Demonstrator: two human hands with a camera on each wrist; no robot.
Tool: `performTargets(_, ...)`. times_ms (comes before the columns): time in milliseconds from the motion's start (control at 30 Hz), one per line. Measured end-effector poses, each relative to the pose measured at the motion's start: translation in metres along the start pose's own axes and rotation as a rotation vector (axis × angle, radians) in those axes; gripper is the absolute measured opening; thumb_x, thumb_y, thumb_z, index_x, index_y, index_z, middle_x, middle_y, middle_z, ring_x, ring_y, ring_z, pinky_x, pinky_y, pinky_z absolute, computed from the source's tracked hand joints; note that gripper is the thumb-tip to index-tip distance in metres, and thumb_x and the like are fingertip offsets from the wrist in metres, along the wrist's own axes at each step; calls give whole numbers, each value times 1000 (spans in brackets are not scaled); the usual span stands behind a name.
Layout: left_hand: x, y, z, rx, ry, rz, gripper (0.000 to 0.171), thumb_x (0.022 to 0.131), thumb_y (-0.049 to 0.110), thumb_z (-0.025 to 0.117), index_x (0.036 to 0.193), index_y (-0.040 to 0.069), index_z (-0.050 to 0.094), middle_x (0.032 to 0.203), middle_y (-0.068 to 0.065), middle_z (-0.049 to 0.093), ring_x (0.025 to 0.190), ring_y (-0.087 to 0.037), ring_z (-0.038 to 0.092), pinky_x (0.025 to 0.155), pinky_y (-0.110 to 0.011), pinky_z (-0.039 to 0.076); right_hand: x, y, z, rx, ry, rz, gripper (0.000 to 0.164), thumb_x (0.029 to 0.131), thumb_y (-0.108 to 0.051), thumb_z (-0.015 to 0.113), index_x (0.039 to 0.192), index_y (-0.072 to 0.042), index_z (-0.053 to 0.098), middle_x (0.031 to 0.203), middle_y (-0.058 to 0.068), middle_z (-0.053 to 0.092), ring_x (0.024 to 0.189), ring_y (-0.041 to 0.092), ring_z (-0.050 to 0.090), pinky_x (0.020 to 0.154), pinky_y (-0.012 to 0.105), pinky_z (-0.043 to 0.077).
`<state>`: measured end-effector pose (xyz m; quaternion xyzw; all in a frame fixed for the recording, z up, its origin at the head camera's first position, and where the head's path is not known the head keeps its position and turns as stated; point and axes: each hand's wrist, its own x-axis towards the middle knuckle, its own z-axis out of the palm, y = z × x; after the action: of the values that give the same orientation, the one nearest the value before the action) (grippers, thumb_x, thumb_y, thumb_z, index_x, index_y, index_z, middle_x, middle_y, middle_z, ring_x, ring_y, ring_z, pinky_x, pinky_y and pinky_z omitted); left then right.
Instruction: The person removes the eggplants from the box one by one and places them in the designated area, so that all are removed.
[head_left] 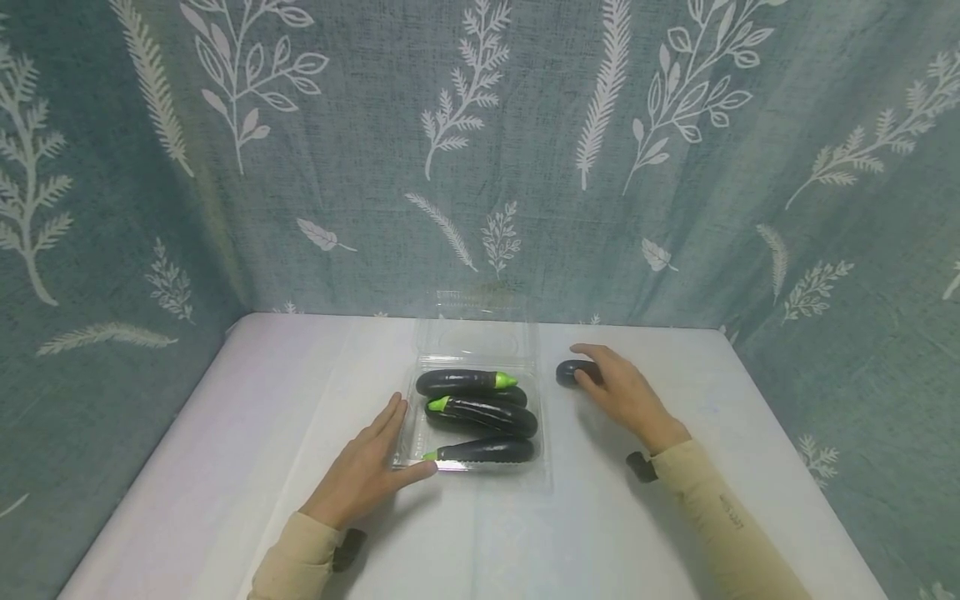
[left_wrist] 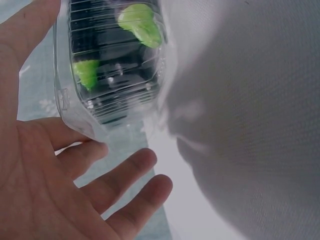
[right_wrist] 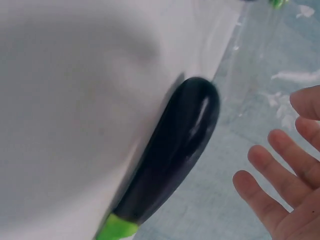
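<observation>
"Green-capped eggplants (head_left: 465, 382), I see, in a clear plastic clamshell (head_left: 448, 433). How many do you count?"

"Four, one of them partly hidden beneath the others. The see-through lid (head_left: 476, 342) is open on the side away from the person."

"And the loose eggplant (right_wrist: 175, 145)?"

"Lying on the white-covered bench (head_left: 225, 467), right of the clamshell and apart from it, its blunt end toward the box. The right hand (head_left: 626, 396) hides its green cap from where I stand; from the right wrist you can see it."

"Has that hand got hold of it?"

"No. Its fingers are spread loosely about the eggplant, ungripped. Whether any fingertip touches the skin, I can't tell."

"What about the left hand (head_left: 367, 467)?"

"Released as well. It sits at the clamshell's near left corner, thumb out along the front edge, the other fingers extended by the left side."

"Nice backdrop, too."

"Blue-green fabric (head_left: 375, 100) with white leafy sprigs, hanging behind the bench and at both sides."
</observation>
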<state>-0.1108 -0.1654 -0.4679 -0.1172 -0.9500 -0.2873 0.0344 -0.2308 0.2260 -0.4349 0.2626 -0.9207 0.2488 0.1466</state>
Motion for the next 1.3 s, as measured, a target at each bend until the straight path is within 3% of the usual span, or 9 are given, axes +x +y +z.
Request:
performTargets(233, -1, 1, 0, -6, -3, -6, 107, 86, 63, 71, 159, 1, 26, 167, -13, 20, 145, -41, 33, 116, -56, 32, 1, -20, 1, 35, 16, -33, 42, 98, -15, 69, 138, -5, 58, 133, 15, 63, 125, 33, 59, 105, 49, 47)
performTargets(433, 0, 1, 0, -3, 0, -8, 107, 86, 64, 71, 159, 0, 26, 166, -15, 22, 145, -42, 34, 115, -57, 33, 2, -33, 7, 53, 25, -71, 51, 98, -16, 68, 145, -5, 51, 132, 14, 64, 110, 29, 68, 97, 45, 53)
performTargets(667, 0, 0, 0, 2, -5, -7, 107, 86, 64, 71, 159, 0, 26, 166, -15, 21, 145, -42, 33, 116, -56, 32, -1, -50, 12, 78, -27, -30, 70, 100, -28, 66, 158, -14, 30, 144, 10, 58, 130, 28, 57, 107, 46, 47)
performTargets(1067, 0, 2, 0, 0, -3, -10, 108, 86, 65, 70, 159, 0, 26, 167, -14, 20, 145, -43, 33, 116, -57, 31, -7, -76, 21, 128, -88, -84, 82, 97, -32, 70, 161, -13, 24, 150, 10, 52, 138, 27, 48, 113, 48, 41)
performTargets(1300, 0, 2, 0, 1, -1, -4, 107, 86, 63, 71, 159, 0, 26, 166, -15, 20, 145, -43, 33, 116, -56, 31, -9, -82, 31, 76, -124, -114, 80, 98, -35, 69, 161, -10, 25, 153, 11, 47, 142, 27, 43, 117, 44, 35)
